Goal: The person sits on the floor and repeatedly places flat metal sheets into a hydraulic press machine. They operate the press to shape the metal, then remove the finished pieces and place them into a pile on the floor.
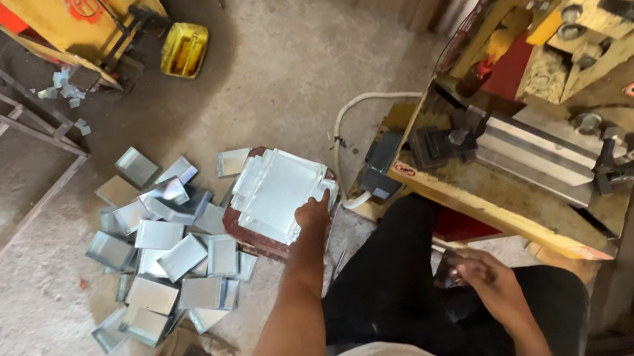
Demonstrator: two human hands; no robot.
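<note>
My left hand (312,212) reaches down to a stack of flat shiny metal sheets (277,192) that lies on a small reddish-brown stool (246,232). Its fingers rest on the stack's near right edge; whether they grip a sheet I cannot tell. My right hand (477,271) lies on my black-trousered thigh, fingers curled around a small dark thing that I cannot make out. In front of me stands a yellow press machine (505,200) with a grey metal die bar (535,150).
A heap of bent metal box-shaped pieces (165,255) covers the concrete floor left of the stool. A yellow can (185,49) and a metal frame (2,141) stand farther back. A white cable (357,109) loops near the machine. Tools lie at the bottom left.
</note>
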